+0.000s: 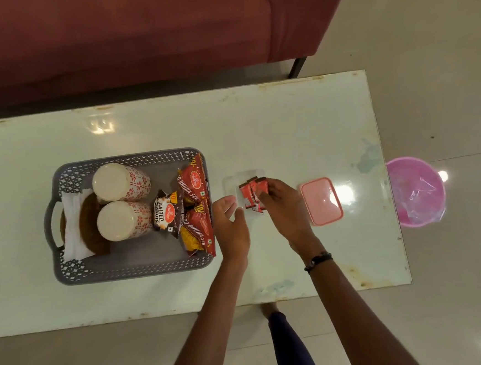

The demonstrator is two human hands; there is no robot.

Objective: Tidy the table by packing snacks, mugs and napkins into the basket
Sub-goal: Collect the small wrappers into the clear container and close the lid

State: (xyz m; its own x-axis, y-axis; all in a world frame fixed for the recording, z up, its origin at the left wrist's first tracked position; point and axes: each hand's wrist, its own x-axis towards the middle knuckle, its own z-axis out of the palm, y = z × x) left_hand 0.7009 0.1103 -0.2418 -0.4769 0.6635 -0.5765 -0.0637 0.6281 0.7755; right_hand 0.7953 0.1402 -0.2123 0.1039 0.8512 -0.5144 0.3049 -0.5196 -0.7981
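Note:
A grey plastic basket [131, 270] stands on the table's left half. Inside lie two white mugs with red flowers [120, 181] [123, 220], a white napkin [71, 224] over a brown mat, a peanut packet [167, 215] and red snack packets [194, 183]. Right of the basket sits a clear plastic box [230, 183]. My right hand [281, 205] is shut on several small red chocolate wrappers [249, 194] just over that box. My left hand [232, 223] rests against the box's near edge; whether it grips the box is unclear.
A pink lid [321, 200] lies to the right of my hands on the glossy pale table [286, 126]. A pink bin with a plastic liner [417, 191] stands on the floor past the table's right end. A red sofa [135, 32] runs along the far side.

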